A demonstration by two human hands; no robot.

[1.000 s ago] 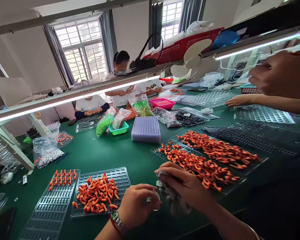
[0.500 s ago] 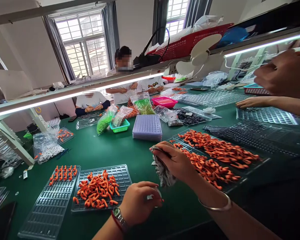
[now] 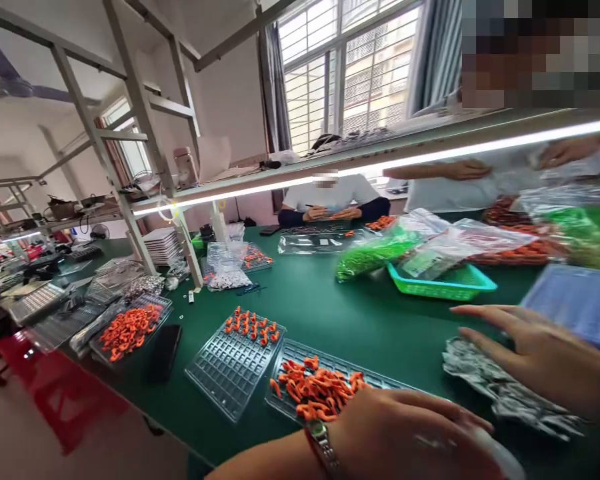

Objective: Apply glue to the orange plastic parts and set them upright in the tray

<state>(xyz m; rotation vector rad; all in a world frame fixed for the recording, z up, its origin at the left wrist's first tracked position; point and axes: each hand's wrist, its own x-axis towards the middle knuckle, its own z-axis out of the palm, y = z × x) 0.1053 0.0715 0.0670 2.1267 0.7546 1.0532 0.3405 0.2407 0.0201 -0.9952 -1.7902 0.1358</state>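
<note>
My left hand (image 3: 410, 430), with a watch on its wrist, is in the lower middle, its fingers curled round a whitish, half-clear thing (image 3: 497, 453) that is blurred and partly hidden. Just beyond it, a clear plastic tray (image 3: 390, 380) bears a heap of orange curved pieces (image 3: 320, 390). My right hand (image 3: 545, 350) is open, fingers spread, over a crumpled grey cloth (image 3: 510, 393) on the green table. Whether they touch is unclear. Left of the heap stands a second clear tray (image 3: 230, 373), with rows of orange pieces (image 3: 253, 327) at its far end.
A dark phone (image 3: 164, 353) lies near the table's left edge beside another tray of orange pieces (image 3: 130, 330). A green basket (image 3: 440, 287) with bags and a stack of clear trays (image 3: 575, 300) stand ahead. A lit shelf (image 3: 380, 160) crosses above; co-workers sit behind it.
The view has swung left. My right hand has let go of the cloth, which now lies on the table under its spread fingers. My left hand has moved nearer the tray of heaped orange pieces.
</note>
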